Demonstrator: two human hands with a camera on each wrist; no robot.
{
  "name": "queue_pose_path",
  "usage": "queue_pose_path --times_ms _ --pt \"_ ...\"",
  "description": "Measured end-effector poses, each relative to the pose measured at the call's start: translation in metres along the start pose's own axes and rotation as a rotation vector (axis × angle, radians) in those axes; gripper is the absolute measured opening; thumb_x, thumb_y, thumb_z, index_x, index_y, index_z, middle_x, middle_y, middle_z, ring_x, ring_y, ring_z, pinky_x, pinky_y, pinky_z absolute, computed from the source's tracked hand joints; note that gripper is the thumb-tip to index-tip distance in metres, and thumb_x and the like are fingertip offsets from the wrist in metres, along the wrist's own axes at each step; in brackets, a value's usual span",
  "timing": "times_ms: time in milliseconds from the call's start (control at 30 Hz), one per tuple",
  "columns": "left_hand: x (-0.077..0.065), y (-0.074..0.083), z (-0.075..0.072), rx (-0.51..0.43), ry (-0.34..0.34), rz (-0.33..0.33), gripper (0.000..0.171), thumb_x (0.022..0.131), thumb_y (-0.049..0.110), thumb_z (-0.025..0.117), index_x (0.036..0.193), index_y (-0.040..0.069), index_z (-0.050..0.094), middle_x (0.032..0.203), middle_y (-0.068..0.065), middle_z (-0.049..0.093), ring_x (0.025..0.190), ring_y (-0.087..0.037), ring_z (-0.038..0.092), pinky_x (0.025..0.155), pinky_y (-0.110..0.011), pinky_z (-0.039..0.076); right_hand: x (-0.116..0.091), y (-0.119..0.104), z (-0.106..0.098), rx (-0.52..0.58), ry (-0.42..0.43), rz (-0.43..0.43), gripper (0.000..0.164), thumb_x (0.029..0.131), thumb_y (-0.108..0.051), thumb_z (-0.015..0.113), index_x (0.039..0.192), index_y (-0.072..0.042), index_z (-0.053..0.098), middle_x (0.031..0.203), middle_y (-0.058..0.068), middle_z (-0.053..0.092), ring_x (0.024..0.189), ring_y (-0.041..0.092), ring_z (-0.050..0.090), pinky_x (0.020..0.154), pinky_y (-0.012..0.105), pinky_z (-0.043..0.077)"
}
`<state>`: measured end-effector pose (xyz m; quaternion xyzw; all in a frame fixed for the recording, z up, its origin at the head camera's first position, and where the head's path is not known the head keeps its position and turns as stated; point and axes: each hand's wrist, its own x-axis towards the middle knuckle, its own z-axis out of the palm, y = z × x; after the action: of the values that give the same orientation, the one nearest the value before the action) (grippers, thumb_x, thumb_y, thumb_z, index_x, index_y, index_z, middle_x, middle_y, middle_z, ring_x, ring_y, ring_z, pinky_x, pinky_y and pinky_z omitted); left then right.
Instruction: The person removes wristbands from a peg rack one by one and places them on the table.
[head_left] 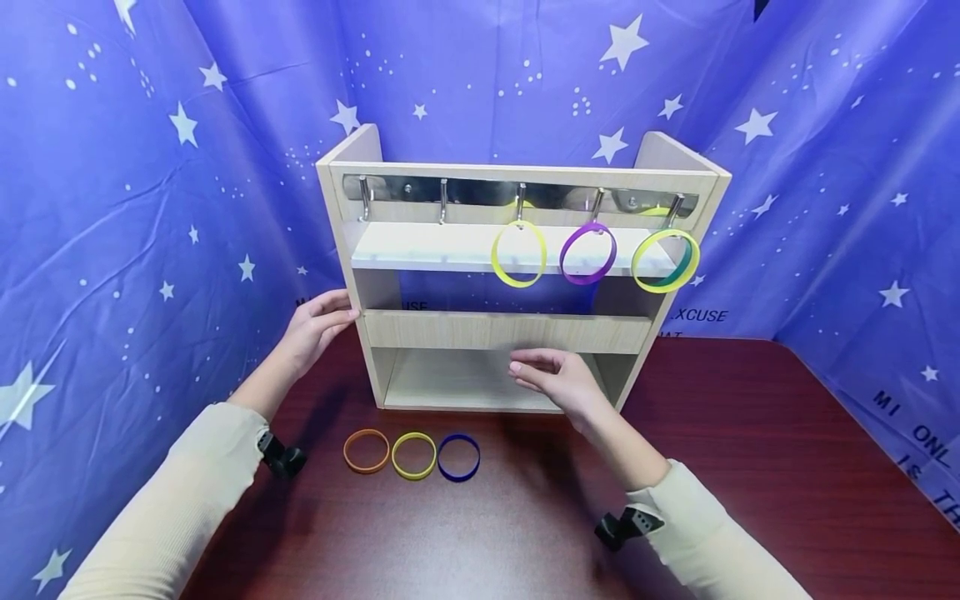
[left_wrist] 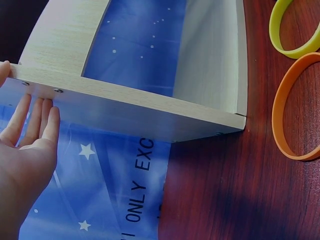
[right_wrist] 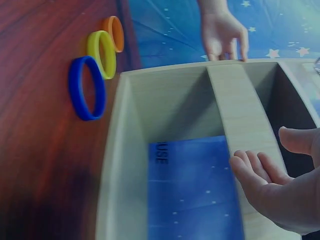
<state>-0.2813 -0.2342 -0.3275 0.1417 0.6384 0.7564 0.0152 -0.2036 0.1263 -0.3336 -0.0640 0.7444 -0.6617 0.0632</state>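
My left hand rests on the left side panel of a pale wooden shelf rack. Its straight fingers touch the panel's outer face and the thumb lies at the front edge. In front of the rack's lower crossboard hovers my right hand, empty, with relaxed fingers and the thumb apart from them in the right wrist view. An orange wristband, a yellow wristband and a blue wristband lie in a row on the table, before the rack's left half.
Metal hooks line the rack's top. A yellow wristband hangs from the middle one, a purple wristband right of it, and yellow and green wristbands on the rightmost. The dark red table meets a starry blue curtain.
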Motion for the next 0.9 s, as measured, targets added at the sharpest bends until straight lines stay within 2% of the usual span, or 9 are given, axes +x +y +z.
queue_pose_path --times_ms 100,167,333,500,767,900 --pt "0.000 0.001 0.000 -0.004 0.004 0.002 0.025 0.090 -0.002 0.054 0.104 0.019 0.060 0.099 0.010 0.065 0.092 -0.001 0.063 0.087 -0.011 0.050 0.000 -0.008 -0.003 -0.006 0.012 -0.031 0.041 0.089 -0.007 0.065 0.124 0.012 0.057 0.098 -0.003 0.074 0.089 0.000 0.069 0.092 0.029 0.055" --pt "0.000 0.001 0.001 -0.005 0.004 0.004 0.025 0.090 -0.002 0.054 0.104 0.018 0.059 0.099 0.010 0.065 0.093 -0.001 0.063 0.088 -0.011 0.050 0.000 -0.013 -0.005 0.000 0.011 -0.048 0.041 0.090 -0.007 0.064 0.125 0.012 0.056 0.100 -0.001 0.074 0.088 -0.001 0.069 0.093 0.027 0.055" --pt "0.000 0.001 0.001 -0.006 0.005 0.005 0.026 0.090 -0.003 0.054 0.104 0.018 0.059 0.099 0.009 0.065 0.092 -0.001 0.063 0.088 -0.011 0.050 -0.002 -0.024 -0.009 0.001 0.017 -0.077 0.042 0.091 -0.008 0.062 0.127 0.012 0.054 0.117 0.018 0.069 0.087 -0.003 0.068 0.094 0.026 0.054" --pt "-0.001 0.000 0.001 -0.022 0.002 0.005 0.027 0.090 -0.004 0.053 0.104 0.018 0.060 0.099 0.009 0.066 0.092 -0.001 0.064 0.087 -0.011 0.050 -0.003 -0.033 -0.011 -0.004 0.029 -0.114 0.041 0.092 -0.008 0.062 0.127 0.012 0.054 0.122 0.024 0.064 0.088 -0.002 0.068 0.092 0.025 0.055" --pt "0.000 -0.002 0.001 -0.015 0.006 0.007 0.027 0.090 -0.004 0.053 0.103 0.019 0.061 0.099 0.009 0.066 0.092 -0.002 0.063 0.088 -0.011 0.050 -0.003 -0.049 -0.015 -0.026 0.062 -0.180 0.041 0.091 -0.011 0.064 0.126 0.009 0.056 0.116 0.015 0.070 0.089 0.000 0.070 0.087 0.023 0.057" --pt "0.000 -0.002 0.001 -0.021 0.004 0.007 0.027 0.090 -0.004 0.053 0.102 0.019 0.062 0.099 0.008 0.066 0.092 -0.002 0.064 0.088 -0.011 0.050 -0.003 -0.056 -0.018 0.010 0.070 -0.191 0.042 0.091 -0.010 0.064 0.127 0.009 0.055 0.108 0.004 0.074 0.092 0.002 0.070 0.088 0.024 0.057"
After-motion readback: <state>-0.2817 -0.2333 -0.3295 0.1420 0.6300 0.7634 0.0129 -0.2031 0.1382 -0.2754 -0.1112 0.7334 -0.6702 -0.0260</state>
